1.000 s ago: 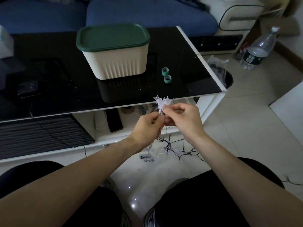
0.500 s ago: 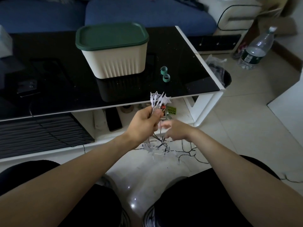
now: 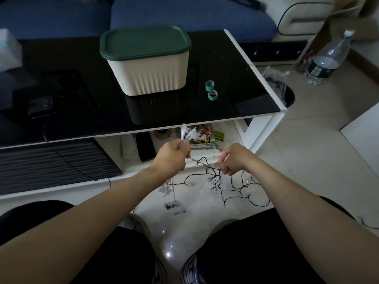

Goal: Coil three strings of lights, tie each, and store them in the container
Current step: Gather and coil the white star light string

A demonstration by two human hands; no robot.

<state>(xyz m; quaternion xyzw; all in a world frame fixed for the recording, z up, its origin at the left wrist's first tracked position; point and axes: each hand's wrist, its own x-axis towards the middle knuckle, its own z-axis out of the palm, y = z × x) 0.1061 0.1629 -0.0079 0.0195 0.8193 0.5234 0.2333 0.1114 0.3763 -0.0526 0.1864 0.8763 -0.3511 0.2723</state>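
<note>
The string of lights (image 3: pixel 213 177) runs between both hands in front of the table's near edge, its dark wire trailing down into a loose tangle on the pale floor tiles (image 3: pixel 307 160) between the person's knees. The left hand (image 3: pixel 171 158) grips a gathered bunch of the string, fingers curled round it, with a cluster of white star-shaped lights (image 3: pixel 189 133) sticking up above the fist. The right hand (image 3: pixel 233 157) pinches the wire a little to the right and slightly lower, so a short stretch of wire spans the gap between the 2 hands. More small white lights lie among the tangle on the floor below. On the black glass table (image 3: pixel 235 64) beyond the hands stands the cream container (image 3: pixel 151 75) with ribbed walls, its green lid (image 3: pixel 144 42) on. Just to its right lie 2 small green rings (image 3: pixel 211 90), near each other on the glass. Under the table top, a shelf holds a clear dish of small packets (image 3: pixel 205 138) and a dark phone-like slab (image 3: pixel 145 146). A clear plastic water bottle (image 3: pixel 326 60) stands on the floor at the far right, and a blue sofa (image 3: pixel 184 15) sits behind the table.
</note>
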